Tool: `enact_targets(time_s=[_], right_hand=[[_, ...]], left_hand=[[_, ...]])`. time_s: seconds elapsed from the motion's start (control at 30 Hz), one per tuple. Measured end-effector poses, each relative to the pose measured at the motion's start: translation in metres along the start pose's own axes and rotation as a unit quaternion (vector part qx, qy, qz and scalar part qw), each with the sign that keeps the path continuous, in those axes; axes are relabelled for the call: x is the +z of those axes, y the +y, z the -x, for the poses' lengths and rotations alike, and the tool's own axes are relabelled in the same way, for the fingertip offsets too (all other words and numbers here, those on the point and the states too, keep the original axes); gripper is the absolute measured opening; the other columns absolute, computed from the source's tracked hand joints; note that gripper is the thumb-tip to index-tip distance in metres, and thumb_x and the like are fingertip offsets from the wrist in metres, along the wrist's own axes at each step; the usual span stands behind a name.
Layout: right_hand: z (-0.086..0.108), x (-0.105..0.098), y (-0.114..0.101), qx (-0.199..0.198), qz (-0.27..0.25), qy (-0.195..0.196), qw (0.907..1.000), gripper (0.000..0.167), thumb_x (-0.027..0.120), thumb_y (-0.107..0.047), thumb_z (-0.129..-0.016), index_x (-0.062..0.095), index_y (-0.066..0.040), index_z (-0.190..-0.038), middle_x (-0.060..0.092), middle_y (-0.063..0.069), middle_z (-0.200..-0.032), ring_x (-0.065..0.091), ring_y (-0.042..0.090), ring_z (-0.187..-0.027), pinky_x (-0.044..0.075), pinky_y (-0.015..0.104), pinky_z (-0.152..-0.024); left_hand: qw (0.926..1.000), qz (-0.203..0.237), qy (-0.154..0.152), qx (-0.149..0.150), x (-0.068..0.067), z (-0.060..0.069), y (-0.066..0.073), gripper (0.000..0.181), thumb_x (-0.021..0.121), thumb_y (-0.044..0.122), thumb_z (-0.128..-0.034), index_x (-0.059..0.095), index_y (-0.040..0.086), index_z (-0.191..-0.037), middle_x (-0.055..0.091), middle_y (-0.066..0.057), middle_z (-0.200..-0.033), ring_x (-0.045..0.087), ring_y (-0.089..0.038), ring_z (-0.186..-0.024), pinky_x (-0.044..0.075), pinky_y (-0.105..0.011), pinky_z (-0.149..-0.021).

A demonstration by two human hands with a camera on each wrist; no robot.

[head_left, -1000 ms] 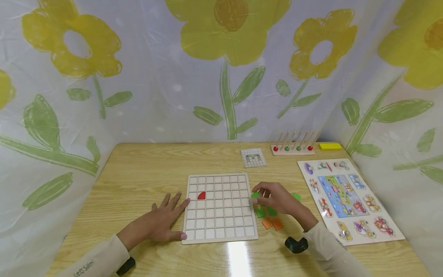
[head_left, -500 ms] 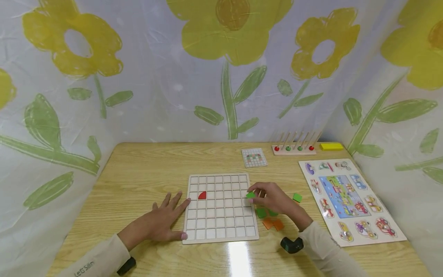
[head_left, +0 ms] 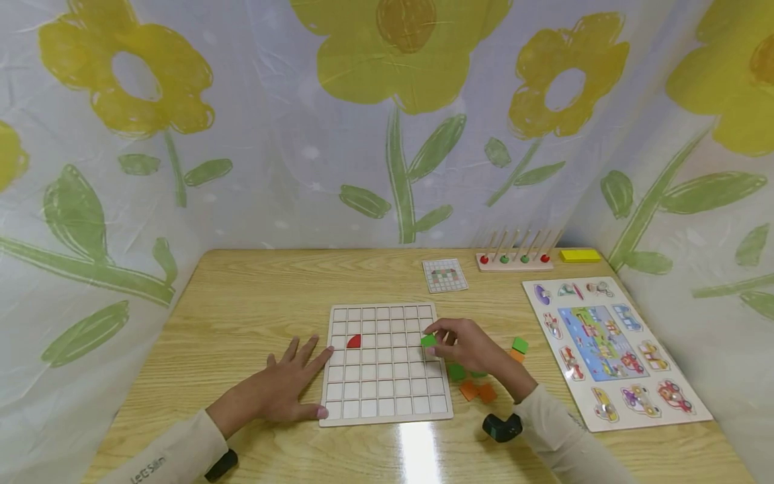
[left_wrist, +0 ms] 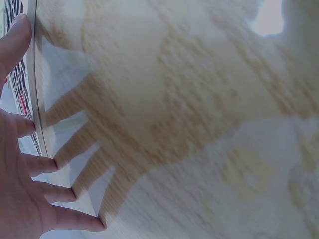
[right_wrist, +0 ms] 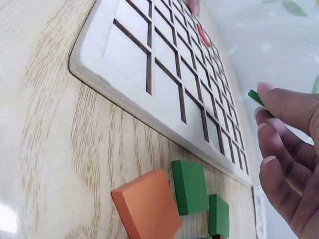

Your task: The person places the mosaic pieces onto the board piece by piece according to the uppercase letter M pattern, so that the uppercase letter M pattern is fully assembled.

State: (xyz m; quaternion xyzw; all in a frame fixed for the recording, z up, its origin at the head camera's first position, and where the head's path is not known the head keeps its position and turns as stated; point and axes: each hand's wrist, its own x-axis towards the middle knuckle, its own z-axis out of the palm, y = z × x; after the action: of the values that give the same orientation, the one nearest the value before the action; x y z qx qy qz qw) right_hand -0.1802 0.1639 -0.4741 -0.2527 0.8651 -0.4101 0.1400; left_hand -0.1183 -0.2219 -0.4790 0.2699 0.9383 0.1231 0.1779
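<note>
- The right hand (head_left: 465, 341) pinches a small green square tile (head_left: 428, 340) between its thumb and fingers. In the right wrist view the tile looks held up in the air, not down in a hole.
- The tile is at the right side of the white grid board (head_left: 387, 421). From the head, it shows over the far right end of one row of holes.
- Most of the board's holes lie to the left of the right hand, so "across to the left" is the big thing here. The tile looks square, so I can't pick out a long way and a short way on it.
- The right hand is the near one to this tile. The left hand (head_left: 284, 384) is on the other side of the board.
- The left hand's fingers are spread wide apart and it holds nothing up. Its thumb and pointer finger touch the board's left edge.
- A red quarter-circle piece (head_left: 354, 341) sits in the board, in the second line of holes from the left. From the head, it is in the same row as the green tile.
- Loose orange tiles (head_left: 469, 390) and more green tiles (head_left: 457, 372) lie on the table (head_left: 272, 289), just right of the board.
</note>
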Motion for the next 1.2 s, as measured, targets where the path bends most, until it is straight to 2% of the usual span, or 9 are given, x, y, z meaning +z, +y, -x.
enact_targets(time_s=[0.33,0.77,1.2], right_hand=[[-0.004,0.002,-0.004,0.005,0.005,-0.01,0.9999,0.031,0.068,-0.01,-0.096,0.067,-0.004,-0.126,0.067,0.007,-0.101,0.063,0.011,-0.074,0.051,0.024,-0.06],[-0.01,0.005,-0.005,0.003,-0.004,-0.007,1.0,0.027,0.072,-0.016,-0.094,0.07,-0.008,-0.12,0.066,0.002,-0.094,0.058,0.012,-0.071,0.049,0.024,-0.059],[-0.017,0.011,-0.006,0.002,0.007,-0.004,1.0,0.025,0.072,-0.014,-0.094,0.07,-0.008,-0.118,0.065,0.001,-0.09,0.054,0.009,-0.065,0.045,0.022,-0.056]], left_hand=[[1.0,-0.002,-0.001,0.0,0.0,0.001,-0.002,0.105,0.057,0.075,-0.0863,0.019,0.012,-0.162,0.011,-0.029,-0.165,0.015,-0.063,-0.144,0.025,-0.087,-0.092],[1.0,0.001,-0.006,-0.006,0.001,0.0,-0.004,0.105,0.056,0.075,-0.0867,0.018,0.013,-0.162,0.01,-0.027,-0.166,0.012,-0.062,-0.146,0.023,-0.087,-0.094],[0.9998,0.001,-0.013,-0.014,0.004,-0.001,-0.004,0.106,0.055,0.078,-0.0849,0.017,0.017,-0.163,0.008,-0.024,-0.167,0.009,-0.06,-0.147,0.022,-0.087,-0.096]])
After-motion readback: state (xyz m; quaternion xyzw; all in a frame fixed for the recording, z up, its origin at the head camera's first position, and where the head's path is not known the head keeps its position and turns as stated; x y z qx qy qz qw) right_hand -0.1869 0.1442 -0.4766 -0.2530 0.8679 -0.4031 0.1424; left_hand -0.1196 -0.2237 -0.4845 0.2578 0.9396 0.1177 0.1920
